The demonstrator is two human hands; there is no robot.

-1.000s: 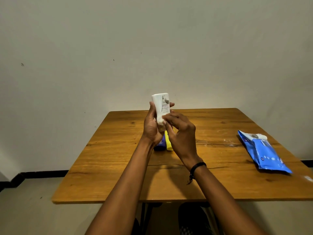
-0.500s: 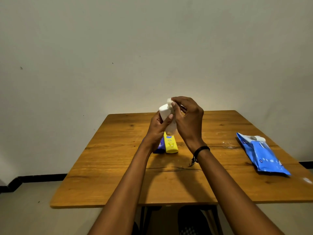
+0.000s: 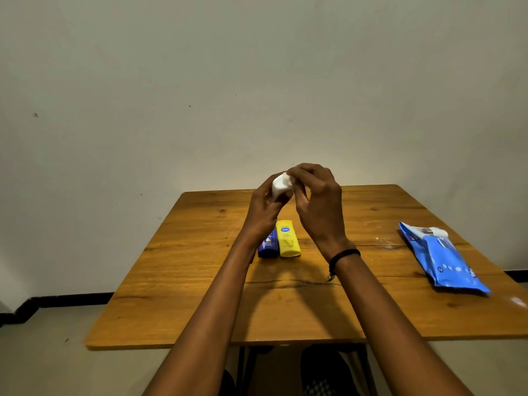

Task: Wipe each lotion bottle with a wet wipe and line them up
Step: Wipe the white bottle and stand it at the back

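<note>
A second ago the white plastic lotion bottle (image 3: 277,187) stood straight up in the left hand (image 3: 264,208), with its label showing, and the right hand (image 3: 318,195) was rubbing low down on it. Now the bottle is tipped over to one side and the right hand has gone up to its top end. I think this means the sides are done and the top is getting its wipe, so this bottle is nearly finished.

The left hand grips the bottle from below, with fingers and thumb wrapped round it. The right hand sits over the top, fingers curled, and it seems to pinch a small white wet wipe (image 3: 286,176) against the bottle. The wipe is hard to tell from the bottle, since both are white. Both arms reach out in front, with the hands held up high over the brown wooden counter (image 3: 200,281). A black band (image 3: 344,254) is on the right wrist.

Under the hands, a dark blue lotion bottle (image 3: 268,243) and a yellow lotion bottle (image 3: 288,238) lie on the counter, side by side and touching. They look lined up already. I think the white bottle goes down next to them when it is clean. A blue pack of wipes (image 3: 447,262) lies well apart on the right.
</note>
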